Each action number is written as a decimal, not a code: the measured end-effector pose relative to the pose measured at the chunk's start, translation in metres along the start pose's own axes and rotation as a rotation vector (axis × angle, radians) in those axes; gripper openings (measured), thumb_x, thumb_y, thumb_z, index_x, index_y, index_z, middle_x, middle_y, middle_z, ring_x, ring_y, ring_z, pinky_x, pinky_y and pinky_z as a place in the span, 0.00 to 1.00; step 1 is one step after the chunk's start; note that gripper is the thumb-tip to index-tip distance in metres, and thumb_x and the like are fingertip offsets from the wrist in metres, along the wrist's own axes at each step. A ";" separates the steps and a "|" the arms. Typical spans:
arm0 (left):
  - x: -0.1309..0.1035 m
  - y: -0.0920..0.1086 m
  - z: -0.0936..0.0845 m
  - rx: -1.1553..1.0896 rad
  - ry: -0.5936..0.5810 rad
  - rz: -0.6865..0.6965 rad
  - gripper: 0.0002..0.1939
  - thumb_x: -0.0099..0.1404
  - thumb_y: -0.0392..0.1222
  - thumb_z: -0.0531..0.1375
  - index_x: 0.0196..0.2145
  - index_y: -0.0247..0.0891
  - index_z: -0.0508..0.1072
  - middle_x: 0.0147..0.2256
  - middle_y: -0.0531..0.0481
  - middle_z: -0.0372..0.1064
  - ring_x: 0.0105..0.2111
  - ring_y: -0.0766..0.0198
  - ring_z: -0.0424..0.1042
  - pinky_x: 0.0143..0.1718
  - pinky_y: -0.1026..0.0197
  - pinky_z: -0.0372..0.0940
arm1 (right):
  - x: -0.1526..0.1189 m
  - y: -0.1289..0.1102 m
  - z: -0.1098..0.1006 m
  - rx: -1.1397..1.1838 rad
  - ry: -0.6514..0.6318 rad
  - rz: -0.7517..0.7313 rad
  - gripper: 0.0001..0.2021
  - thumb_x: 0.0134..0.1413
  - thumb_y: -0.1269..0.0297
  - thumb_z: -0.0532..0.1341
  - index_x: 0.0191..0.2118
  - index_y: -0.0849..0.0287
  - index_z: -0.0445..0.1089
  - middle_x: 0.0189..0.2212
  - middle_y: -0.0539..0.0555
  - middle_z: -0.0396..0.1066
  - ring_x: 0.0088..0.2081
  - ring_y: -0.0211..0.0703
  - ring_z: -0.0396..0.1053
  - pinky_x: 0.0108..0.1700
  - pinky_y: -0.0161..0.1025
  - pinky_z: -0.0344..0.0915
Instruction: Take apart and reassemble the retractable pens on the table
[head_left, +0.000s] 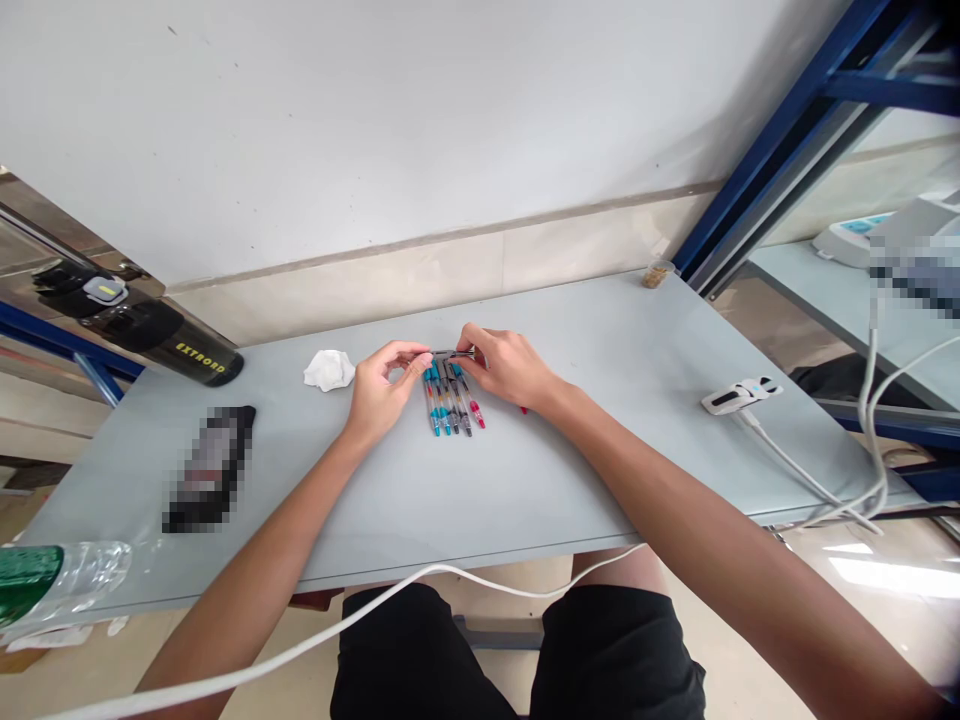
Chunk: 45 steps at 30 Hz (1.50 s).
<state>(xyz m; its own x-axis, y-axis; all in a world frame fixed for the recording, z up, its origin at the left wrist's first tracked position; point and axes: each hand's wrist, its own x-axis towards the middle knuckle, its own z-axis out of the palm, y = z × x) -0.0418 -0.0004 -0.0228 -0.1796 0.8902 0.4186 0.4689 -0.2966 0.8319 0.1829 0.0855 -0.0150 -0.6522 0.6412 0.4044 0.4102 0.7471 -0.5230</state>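
Dark grey in the head view, a slim pen (450, 354) is being held roughly crosswise above the far ends of a row of pens (454, 405) on the grey counter (390, 520). One end is being pinched by the fingertips of the left hand (379, 390), and the other is being gripped by the right hand (517, 370), so neither hand is being spread wide. By judgement, a two-handed handling of the single pen is being carried out; light, steady fingertips are being called for, with the pens below being left undisturbed. It cannot be told whether the held pen is being rested on them or kept just above.

The row is being framed by the hands, its lower ends being pointed towards the person's body. Turquoise, dark and pink parts are being shown there, and a small red tip (523, 409) is being partly hidden by the right hand. Just beyond the left hand, a crumpled white tissue (328, 370) is being left on the counter, while a black bottle (165, 335) is being kept farther left.
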 end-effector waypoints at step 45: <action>0.001 0.000 -0.006 0.016 0.007 0.091 0.12 0.71 0.54 0.71 0.43 0.44 0.87 0.43 0.45 0.84 0.45 0.54 0.81 0.50 0.52 0.73 | 0.002 0.003 -0.010 0.084 -0.068 -0.079 0.15 0.78 0.51 0.57 0.46 0.53 0.76 0.36 0.52 0.79 0.32 0.43 0.67 0.39 0.40 0.58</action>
<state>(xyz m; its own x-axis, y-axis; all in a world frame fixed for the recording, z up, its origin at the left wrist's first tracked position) -0.0476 -0.0016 -0.0201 -0.1411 0.8573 0.4951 0.4972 -0.3711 0.7843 0.1891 0.0911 -0.0083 -0.7235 0.5653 0.3964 0.3029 0.7758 -0.5535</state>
